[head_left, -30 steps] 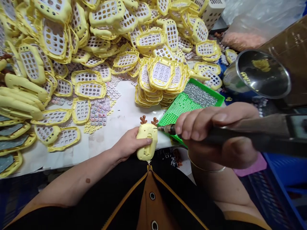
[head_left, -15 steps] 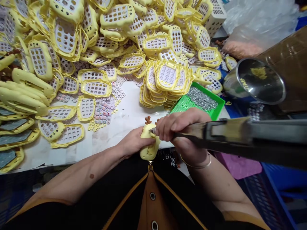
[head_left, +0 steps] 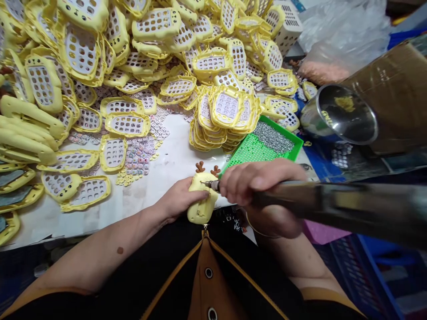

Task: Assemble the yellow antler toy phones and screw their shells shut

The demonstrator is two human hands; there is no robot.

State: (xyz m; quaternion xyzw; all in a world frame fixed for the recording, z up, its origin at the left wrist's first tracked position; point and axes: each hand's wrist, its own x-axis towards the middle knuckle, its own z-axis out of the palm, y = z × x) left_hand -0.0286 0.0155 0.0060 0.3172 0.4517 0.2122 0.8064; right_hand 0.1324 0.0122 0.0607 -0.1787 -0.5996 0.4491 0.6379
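Observation:
A yellow toy phone (head_left: 199, 211) with brown antlers is gripped in my left hand (head_left: 178, 198), its back side facing up, at the table's front edge. My left thumb lies across its middle. My right hand (head_left: 267, 182) is wrapped round a power screwdriver (head_left: 333, 200), whose long body runs off to the right and is partly blurred. Its bit tip meets the upper part of the toy's back. Just beyond my right hand lies a green tray (head_left: 296, 149) with many small silver screws (head_left: 271, 136) in it.
A big heap of yellow shell halves (head_left: 153, 26) covers the back and left. Stacked shells (head_left: 227, 109) stand behind the toy. To the right are a metal bowl (head_left: 370, 126), a cardboard box (head_left: 396, 89) and a pink bin (head_left: 325, 232). Small keypad pieces (head_left: 138, 153) lie at left.
The whole scene has shifted slightly left as my head turned. The screwdriver's rear has swung a little lower in view, and its tip stays on the toy's back. Both hands keep their grip.

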